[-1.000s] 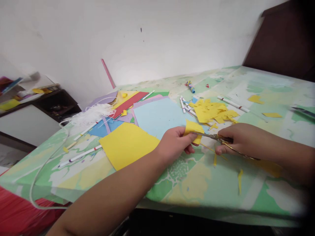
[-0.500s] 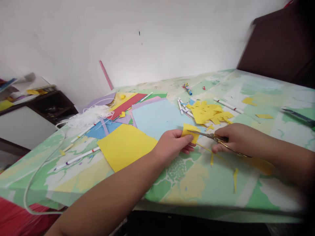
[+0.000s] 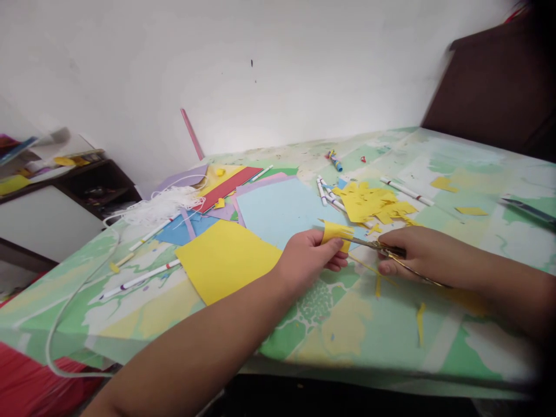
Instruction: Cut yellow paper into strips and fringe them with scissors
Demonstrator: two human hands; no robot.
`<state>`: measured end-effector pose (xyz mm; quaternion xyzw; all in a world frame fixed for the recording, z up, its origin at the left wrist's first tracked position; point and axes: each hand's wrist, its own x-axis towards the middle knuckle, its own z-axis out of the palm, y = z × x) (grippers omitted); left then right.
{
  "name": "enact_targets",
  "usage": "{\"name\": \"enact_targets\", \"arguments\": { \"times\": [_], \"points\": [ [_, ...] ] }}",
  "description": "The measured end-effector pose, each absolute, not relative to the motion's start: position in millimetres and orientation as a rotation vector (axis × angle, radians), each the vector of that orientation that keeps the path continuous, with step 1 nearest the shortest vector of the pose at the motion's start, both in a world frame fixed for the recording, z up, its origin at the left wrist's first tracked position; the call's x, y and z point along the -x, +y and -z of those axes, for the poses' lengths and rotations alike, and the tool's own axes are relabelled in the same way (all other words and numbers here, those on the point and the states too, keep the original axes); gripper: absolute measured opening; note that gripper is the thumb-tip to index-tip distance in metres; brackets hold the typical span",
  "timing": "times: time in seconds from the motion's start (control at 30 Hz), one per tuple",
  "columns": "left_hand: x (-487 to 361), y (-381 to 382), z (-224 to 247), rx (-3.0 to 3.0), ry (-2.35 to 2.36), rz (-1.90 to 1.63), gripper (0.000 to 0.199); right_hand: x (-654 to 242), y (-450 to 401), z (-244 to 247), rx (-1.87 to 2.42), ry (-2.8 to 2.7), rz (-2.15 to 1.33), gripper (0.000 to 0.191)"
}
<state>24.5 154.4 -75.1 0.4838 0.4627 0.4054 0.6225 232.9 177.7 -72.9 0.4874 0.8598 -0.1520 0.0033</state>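
My left hand point(image 3: 310, 255) pinches a small piece of yellow paper point(image 3: 332, 231) between thumb and fingers. Slits show along its upper right edge. My right hand point(image 3: 410, 252) is closed on the handles of a pair of scissors point(image 3: 384, 249), whose blades point left and lie against the piece. A thin yellow strip hangs near the blades. Beneath my left forearm lies a large yellow sheet point(image 3: 226, 260). Beyond my hands rests a heap of fringed yellow paper point(image 3: 373, 201), next to a light blue sheet point(image 3: 282, 208).
White markers point(image 3: 407, 191) lie scattered across the patterned tablecloth point(image 3: 339, 336). A tangle of white cord point(image 3: 167, 205) sits at the left, with one loop hanging over the front edge. A dark-bladed cutter point(image 3: 527, 211) is at the far right. Yellow scraps point(image 3: 420, 324) lie near the front.
The scissor blades have cut into the paper; slits and a lifted strip now show at its upper edge. The whole view has shifted slightly.
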Motion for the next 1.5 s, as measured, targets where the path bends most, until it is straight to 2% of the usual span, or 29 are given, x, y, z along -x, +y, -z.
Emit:
{"name": "enact_targets", "arguments": {
  "times": [0.33,1.27,1.5],
  "points": [
    [-26,153,79,-1.158,0.998,-0.914,0.011,-229,173,75,-1.547,2.721,0.393,0.043],
    [-24,149,73,-1.095,1.049,-0.913,0.013,-229,172,69,-1.599,2.669,0.55,0.043],
    [-25,151,77,-1.11,1.044,-0.959,0.013,-228,173,70,-1.601,2.63,0.481,0.043]
  ]
}}
